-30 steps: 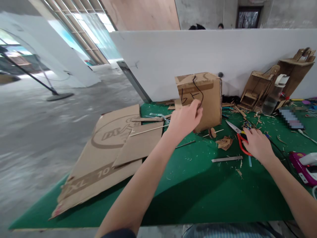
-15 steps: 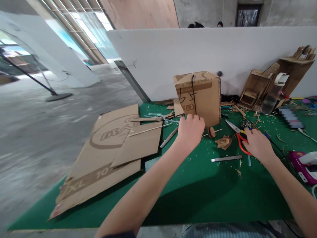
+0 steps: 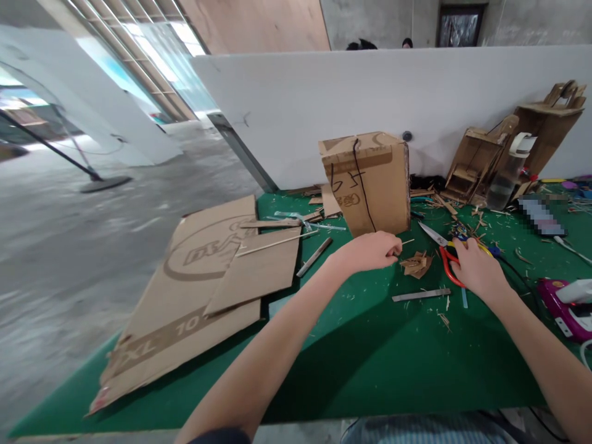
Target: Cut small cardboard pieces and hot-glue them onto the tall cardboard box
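In the head view, my left hand (image 3: 372, 251) is closed at the front foot of a cardboard box (image 3: 382, 185) that has black string down its face. Its fingers are pinched around a small round cardboard wheel (image 3: 394, 250), mostly covered by the hand, and a thin stick (image 3: 407, 241) pokes out to the right. My right hand (image 3: 476, 268) is wrapped over the handles of a pair of scissors (image 3: 448, 265), whose blades point away to the left. A crumpled cardboard piece (image 3: 417, 265) and a flat metal strip (image 3: 422, 295) lie between the hands.
Flat cardboard sheets (image 3: 185, 290) cover the green table's left side. A water bottle (image 3: 506, 176), cardboard models (image 3: 476, 160) and a phone (image 3: 542, 217) stand or lie at the back right. A magenta device (image 3: 559, 314) sits at the right. A white partition (image 3: 287, 111) borders the back.
My left hand has moved right and slightly down from the string, closing on the small wheel. The string now hangs slanting. My right hand stays on the scissors.
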`<state>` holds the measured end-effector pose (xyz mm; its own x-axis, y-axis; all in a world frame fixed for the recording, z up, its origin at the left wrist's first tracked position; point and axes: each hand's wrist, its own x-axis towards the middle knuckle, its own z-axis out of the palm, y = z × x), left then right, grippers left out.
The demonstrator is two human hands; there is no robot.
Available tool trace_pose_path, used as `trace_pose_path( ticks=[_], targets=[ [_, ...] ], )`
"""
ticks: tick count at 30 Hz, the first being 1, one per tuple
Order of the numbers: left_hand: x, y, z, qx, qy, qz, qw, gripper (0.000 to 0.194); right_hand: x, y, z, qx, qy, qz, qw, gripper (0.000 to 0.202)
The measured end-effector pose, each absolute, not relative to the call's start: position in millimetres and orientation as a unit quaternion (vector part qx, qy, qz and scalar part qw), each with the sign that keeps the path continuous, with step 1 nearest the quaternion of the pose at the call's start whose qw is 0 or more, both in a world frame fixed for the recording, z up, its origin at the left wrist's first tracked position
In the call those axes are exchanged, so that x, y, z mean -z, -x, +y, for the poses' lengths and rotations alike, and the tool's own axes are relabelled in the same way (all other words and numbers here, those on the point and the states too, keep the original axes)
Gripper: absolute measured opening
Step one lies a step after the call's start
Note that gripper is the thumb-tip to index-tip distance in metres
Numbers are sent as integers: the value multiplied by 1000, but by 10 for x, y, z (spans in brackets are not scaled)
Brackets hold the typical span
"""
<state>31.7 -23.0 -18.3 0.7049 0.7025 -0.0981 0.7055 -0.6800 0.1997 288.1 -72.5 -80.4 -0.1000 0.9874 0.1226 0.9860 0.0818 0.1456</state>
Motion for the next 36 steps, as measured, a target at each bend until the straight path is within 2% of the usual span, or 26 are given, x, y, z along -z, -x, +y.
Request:
trace_pose_path(
  ticks=[8,15,17,22,25,28,32,36],
  targets=[
    [254,-488,-322,29,-918,391,67,18,774,-2872,-729,-89,-675,732,6,47],
    [336,-506,-301,-1,-921,381,82,19,823,-2883,-718,-97,-668,738,-5,48],
    [325,-485,-269,-48,-916,384,105,19,829,-2881,-719,-111,-663,740,-20,49],
    [227,-374,-197,-216,-863,385,244,14,737,-2832,-759,-143,-627,762,-78,44],
    [167,-313,-175,-276,-830,405,267,14,682,-2782,-791,-121,-557,816,-93,41],
    [91,-277,-157,-364,-784,410,290,17,680,-2746,-800,-91,-516,847,-88,42],
    [-90,-222,-160,-552,-653,399,332,24,695,-2749,-798,-71,-504,859,-55,33],
    [-282,-111,-190,-614,-596,384,347,27,666,-2810,-821,-113,-556,823,-20,28]
  ],
)
